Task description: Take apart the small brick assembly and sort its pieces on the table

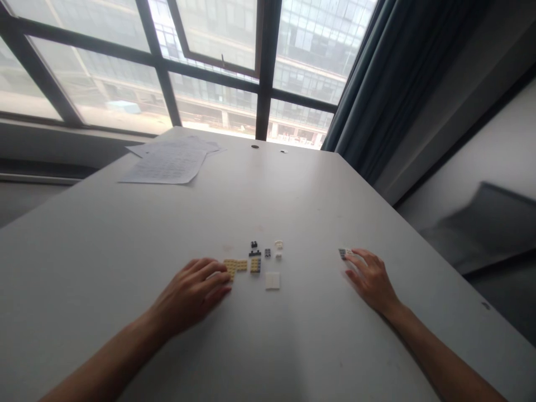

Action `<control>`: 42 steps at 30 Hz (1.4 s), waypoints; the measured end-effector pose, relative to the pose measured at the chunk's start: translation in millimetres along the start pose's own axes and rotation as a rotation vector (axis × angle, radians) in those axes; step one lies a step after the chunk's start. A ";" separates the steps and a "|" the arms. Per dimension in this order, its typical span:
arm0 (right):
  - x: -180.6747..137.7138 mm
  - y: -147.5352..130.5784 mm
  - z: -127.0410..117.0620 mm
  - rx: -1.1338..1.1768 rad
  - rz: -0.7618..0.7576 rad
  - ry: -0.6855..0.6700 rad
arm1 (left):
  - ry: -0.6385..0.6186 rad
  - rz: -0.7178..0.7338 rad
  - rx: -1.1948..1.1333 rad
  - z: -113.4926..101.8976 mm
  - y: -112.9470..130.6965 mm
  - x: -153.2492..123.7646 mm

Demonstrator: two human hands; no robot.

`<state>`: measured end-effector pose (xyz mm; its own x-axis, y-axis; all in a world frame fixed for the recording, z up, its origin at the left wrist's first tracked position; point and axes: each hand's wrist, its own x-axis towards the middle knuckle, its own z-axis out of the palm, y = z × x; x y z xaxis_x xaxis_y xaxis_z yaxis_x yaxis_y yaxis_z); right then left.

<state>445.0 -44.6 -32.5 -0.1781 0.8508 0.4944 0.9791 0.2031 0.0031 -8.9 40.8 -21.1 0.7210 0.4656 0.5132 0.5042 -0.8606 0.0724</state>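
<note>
My left hand (203,286) rests low over the table with its fingers loosely bent and the thumb apart. Its fingertips touch the left edge of a tan studded toy plate (230,269), partly covering it. Beside that lies a smaller tan plate (242,265), then a tan-and-grey brick piece (255,265). Well to the right, my right hand (372,279) has its fingertips on a grey-and-white studded piece (343,253), partly hidden under them. The thumb stays apart from that piece, and the fingers are spread.
Between the hands lie black pieces (254,253), a dark grey brick (267,253), small white pieces (278,244) and a flat white tile piece (272,281). Printed papers (167,162) lie at the table's far left. Windows and a dark curtain (377,95) stand beyond.
</note>
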 end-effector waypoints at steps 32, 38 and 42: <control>-27.3 -28.3 -13.9 0.039 0.014 -0.098 | -0.006 0.010 -0.011 -0.2 -1.1 -0.4; -26.5 -17.7 -7.9 0.038 0.045 -0.106 | -0.013 0.000 -0.011 -1.3 -0.5 -0.4; -27.5 -17.4 -7.8 0.037 0.056 -0.096 | 0.005 -0.004 -0.021 -0.9 -0.2 0.6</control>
<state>433.7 -75.3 -39.4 -0.1330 0.9034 0.4076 0.9839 0.1698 -0.0553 -9.0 41.0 -20.1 0.7164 0.4682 0.5172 0.4969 -0.8628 0.0929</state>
